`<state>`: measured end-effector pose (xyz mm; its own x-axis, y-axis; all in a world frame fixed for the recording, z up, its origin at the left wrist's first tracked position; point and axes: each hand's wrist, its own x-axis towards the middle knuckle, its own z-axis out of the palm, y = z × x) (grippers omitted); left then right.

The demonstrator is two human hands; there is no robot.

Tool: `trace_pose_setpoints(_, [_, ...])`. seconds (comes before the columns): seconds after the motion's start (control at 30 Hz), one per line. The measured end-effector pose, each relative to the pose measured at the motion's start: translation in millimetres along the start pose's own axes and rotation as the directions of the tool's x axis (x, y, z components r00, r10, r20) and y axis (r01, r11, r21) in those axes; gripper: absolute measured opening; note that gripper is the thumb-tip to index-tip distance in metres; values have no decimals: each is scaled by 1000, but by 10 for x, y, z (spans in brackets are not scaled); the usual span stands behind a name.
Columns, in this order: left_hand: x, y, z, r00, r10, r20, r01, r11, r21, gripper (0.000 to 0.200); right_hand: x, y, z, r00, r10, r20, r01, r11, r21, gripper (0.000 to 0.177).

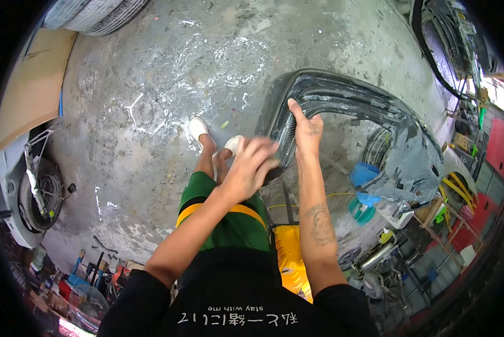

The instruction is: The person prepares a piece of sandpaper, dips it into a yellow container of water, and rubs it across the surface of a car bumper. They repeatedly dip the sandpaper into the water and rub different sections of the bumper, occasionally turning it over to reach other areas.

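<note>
Right hand (308, 132) grips the dark panel (370, 101) arcing ahead and rightward.

1. Black shirt (224, 281), front: larger white Japanese line (238, 319), "私と一緒にいて", farther from the hem edge.
2. Same shirt: small white English line (235, 309), "stay with me", nearer the hem edge.
3. Both upside down from head view.

We see a black panel (370, 100) with a woven pattern, patchy grey at one end; green shorts (224, 233) banded black and orange; white shoes (197, 127).
</note>
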<state>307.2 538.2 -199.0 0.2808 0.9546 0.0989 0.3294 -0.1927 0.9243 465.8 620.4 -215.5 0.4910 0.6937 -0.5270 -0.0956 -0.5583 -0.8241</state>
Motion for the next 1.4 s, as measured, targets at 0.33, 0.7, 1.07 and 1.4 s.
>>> trace_pose_setpoints(0.33, [-158, 150, -45, 994, -87, -60, 89, 995, 35, 30, -21, -24, 24, 999, -34, 24, 33, 998, 53, 26])
trace_pose_setpoints(0.7, [-109, 127, 72, 992, -99, -79, 104, 992, 70, 36, -97, -4, 0, 1000, -11, 9, 11, 1000, 18, 29])
trace_pose_setpoints(1.07, [97, -14, 140, 936, -256, -241, 251, 967, -50, 32, -70, 51, -5, 997, -56, 49, 51, 994, 101, 27])
trace_pose_setpoints(1.4, [277, -48, 64, 998, -47, -38, 43, 996, -83, 41, -115, -64, 8, 998, -1, 60, -3, 999, 54, 28])
